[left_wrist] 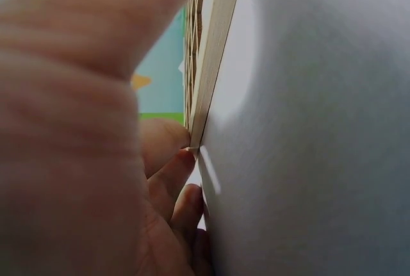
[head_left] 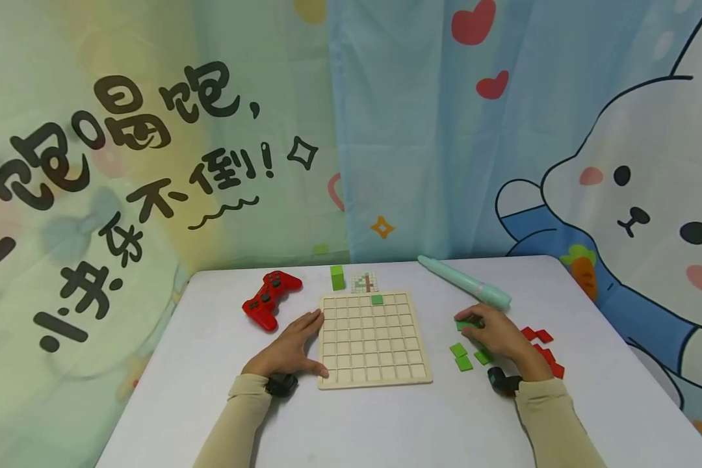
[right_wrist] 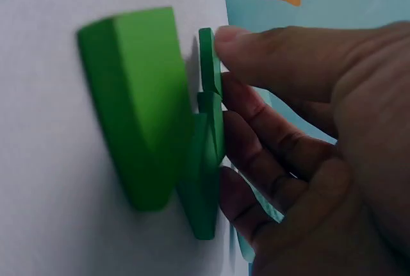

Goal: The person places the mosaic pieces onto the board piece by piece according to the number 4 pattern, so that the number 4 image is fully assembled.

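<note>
A wooden grid board (head_left: pixel 374 344) lies on the table, with one green tile (head_left: pixel 377 299) in its top row. My left hand (head_left: pixel 289 348) rests against the board's left side, fingers stretched and thumb at the lower-left edge; its fingertips touch the board's rim (left_wrist: pixel 218 52) in the left wrist view. To the right of the board, my right hand (head_left: pixel 497 333) pinches a green tile (right_wrist: pixel 208 61) with thumb and fingertips, among other green tiles at table level. Several loose green tiles (head_left: pixel 464 363) lie closer to me; one (right_wrist: pixel 138 109) looms large in the right wrist view.
Red tiles (head_left: pixel 557 370) lie right of my right hand. Behind the board are a green block (head_left: pixel 337 277) and a small patterned card (head_left: pixel 364 282). A red game controller (head_left: pixel 269 296) sits at the left, a mint-green tube (head_left: pixel 462 279) at the back right.
</note>
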Demonstrator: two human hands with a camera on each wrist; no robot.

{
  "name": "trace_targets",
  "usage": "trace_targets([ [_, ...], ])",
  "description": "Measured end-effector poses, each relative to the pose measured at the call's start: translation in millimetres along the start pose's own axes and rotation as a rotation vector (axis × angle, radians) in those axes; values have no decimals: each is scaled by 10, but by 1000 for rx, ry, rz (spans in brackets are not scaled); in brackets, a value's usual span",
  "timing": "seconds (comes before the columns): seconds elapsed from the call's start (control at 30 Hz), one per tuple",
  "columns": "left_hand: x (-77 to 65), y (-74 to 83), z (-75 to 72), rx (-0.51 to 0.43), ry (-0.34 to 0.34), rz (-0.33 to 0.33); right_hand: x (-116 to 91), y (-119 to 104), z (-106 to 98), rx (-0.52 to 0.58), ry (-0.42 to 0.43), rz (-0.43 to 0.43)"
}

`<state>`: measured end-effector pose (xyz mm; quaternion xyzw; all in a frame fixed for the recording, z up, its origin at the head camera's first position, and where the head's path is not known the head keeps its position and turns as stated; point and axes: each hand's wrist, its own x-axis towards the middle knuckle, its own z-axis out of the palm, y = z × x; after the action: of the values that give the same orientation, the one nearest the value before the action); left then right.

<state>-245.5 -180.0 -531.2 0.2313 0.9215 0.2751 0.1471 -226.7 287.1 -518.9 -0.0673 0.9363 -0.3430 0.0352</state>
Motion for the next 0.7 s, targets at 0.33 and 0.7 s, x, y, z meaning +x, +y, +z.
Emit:
trace_targets([
  [0.33, 11, -31, 18, -16, 4, -1, -16, 39, -19, -11, -8, -47],
  [0.7, 23, -21, 15, 3, 0, -4, 11, 54, 8, -20, 4, -4],
])
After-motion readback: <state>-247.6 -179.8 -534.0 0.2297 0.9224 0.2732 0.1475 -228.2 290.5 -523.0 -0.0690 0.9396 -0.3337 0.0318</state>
